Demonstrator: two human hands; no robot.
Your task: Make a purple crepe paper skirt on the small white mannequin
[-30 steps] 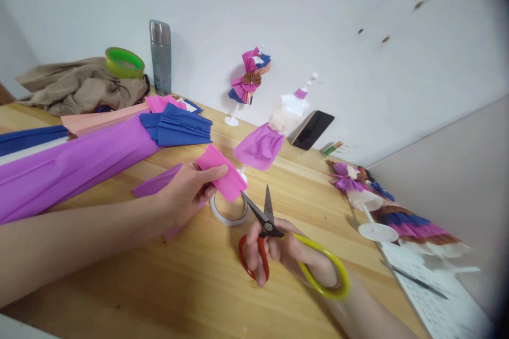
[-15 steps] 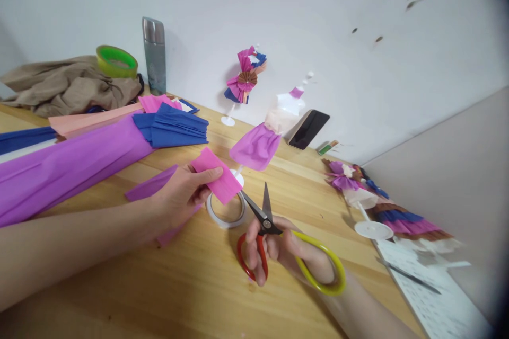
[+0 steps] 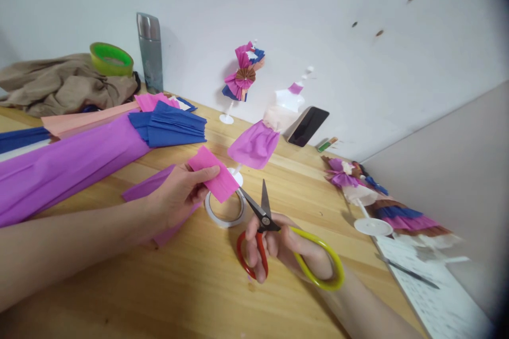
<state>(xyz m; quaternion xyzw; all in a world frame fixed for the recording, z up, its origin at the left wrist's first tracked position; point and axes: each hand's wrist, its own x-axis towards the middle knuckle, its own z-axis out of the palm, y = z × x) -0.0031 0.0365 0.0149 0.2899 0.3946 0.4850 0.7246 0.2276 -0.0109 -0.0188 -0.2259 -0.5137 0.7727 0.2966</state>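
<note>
My left hand point(image 3: 181, 190) pinches a small rectangle of pink crepe paper point(image 3: 214, 176) between thumb and fingers. In my right hand point(image 3: 278, 246) are scissors point(image 3: 264, 221) with one red and one yellow handle loop, their blades spread apart. One blade tip lies at the right corner of the pink paper. Beneath the paper a roll of white tape point(image 3: 225, 221) lies flat on the table, partly covered. Strips of purple crepe paper point(image 3: 149, 183) lie under my left hand. Just behind stands a small dress form point(image 3: 254, 143) with a purple skirt and a pale waist.
Folded crepe paper in purple, blue and peach point(image 3: 79, 164) covers the left side. A thermos point(image 3: 150, 53), a green tape roll point(image 3: 111, 59) on brown cloth point(image 3: 51, 85), a second dressed form point(image 3: 243, 77) and a phone point(image 3: 308, 126) stand along the wall. Right: paper dresses point(image 3: 409, 217), a pen point(image 3: 413, 274).
The whole view shifts slightly to the left. My hands, the pink paper and the open scissors keep nearly the same positions relative to each other.
</note>
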